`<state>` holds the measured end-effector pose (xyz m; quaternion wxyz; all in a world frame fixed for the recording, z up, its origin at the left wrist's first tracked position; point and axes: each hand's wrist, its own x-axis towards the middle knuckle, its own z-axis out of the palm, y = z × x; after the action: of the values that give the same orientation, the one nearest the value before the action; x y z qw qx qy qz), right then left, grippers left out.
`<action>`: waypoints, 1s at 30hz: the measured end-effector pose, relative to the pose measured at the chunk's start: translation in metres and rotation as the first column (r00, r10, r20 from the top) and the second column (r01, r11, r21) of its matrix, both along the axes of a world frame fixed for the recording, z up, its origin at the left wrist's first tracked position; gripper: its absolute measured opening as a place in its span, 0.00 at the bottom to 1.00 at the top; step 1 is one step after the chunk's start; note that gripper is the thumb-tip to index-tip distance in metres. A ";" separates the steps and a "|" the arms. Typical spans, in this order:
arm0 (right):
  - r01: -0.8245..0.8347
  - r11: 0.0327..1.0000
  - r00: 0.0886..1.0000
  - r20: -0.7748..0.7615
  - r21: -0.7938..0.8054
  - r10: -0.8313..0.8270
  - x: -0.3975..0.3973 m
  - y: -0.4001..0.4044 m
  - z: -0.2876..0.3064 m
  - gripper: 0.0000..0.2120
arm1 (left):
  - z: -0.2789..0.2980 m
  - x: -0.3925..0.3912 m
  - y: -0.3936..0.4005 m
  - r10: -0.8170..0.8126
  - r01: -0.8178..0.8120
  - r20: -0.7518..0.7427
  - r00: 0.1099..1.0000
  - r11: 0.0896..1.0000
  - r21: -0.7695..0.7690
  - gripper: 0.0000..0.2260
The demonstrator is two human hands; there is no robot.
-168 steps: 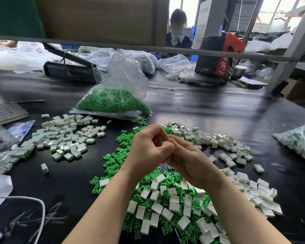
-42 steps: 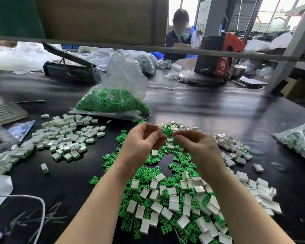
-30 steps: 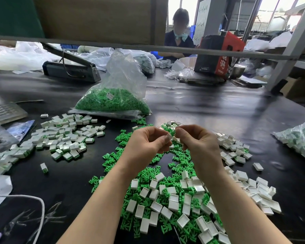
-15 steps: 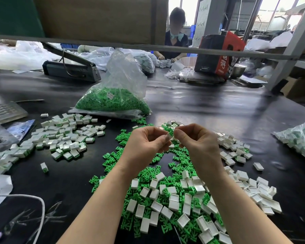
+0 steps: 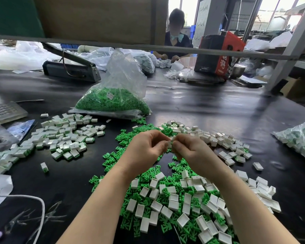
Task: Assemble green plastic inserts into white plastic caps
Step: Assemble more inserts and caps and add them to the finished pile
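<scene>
In the head view both hands are raised together above the middle of a black table [image 5: 209,110], fingertips meeting. The left hand [image 5: 146,148] has its fingers curled in, thumb and forefinger pinching a small white cap [image 5: 169,144] that shows only as a sliver between the two hands. The right hand [image 5: 188,148] is curled the same way, its fingertips pressed against that cap from the other side; whether an insert sits between them cannot be told, since the fingers hide it. Under and in front of the hands lies a mixed heap: loose green inserts [image 5: 113,158] spread on the table, with empty white caps [image 5: 173,205] scattered over them and running on to the right in a band [image 5: 232,148]. To the left, well apart from the heap, is a pile of finished pieces [image 5: 63,136], white with green showing at an end, and one such piece [image 5: 44,167] stands alone nearer the front. Behind the heap a clear bag [image 5: 116,99] holds many more green inserts. At the right edge lies another bag [image 5: 301,141] of white and green parts. A white cable [image 5: 33,199] curves across the lower left corner. Across the table a second person [image 5: 176,37] sits with hands among white parts, beside a black and red box [image 5: 218,53].
</scene>
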<state>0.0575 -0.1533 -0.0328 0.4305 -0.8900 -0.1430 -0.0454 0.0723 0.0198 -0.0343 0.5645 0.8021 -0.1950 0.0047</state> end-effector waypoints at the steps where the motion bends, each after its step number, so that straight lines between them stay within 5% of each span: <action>1: -0.007 1.000 1.000 0.011 0.015 0.007 0.000 0.000 0.000 0.12 | -0.001 0.001 0.000 -0.004 0.005 -0.021 1.000 1.000 0.006 0.03; 6: -0.051 0.999 0.999 -0.008 0.016 0.052 0.000 0.003 -0.004 0.13 | -0.003 0.003 0.005 -0.056 0.070 -0.119 0.991 0.991 0.112 0.08; 30: -0.174 0.980 0.983 -0.075 -0.096 0.168 0.000 -0.001 -0.005 0.18 | -0.002 0.002 0.007 -0.104 0.085 0.043 0.994 0.947 0.309 0.11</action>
<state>0.0577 -0.1541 -0.0376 0.3914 -0.8963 -0.2068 0.0286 0.0744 0.0266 -0.0358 0.4267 0.8692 -0.2481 -0.0291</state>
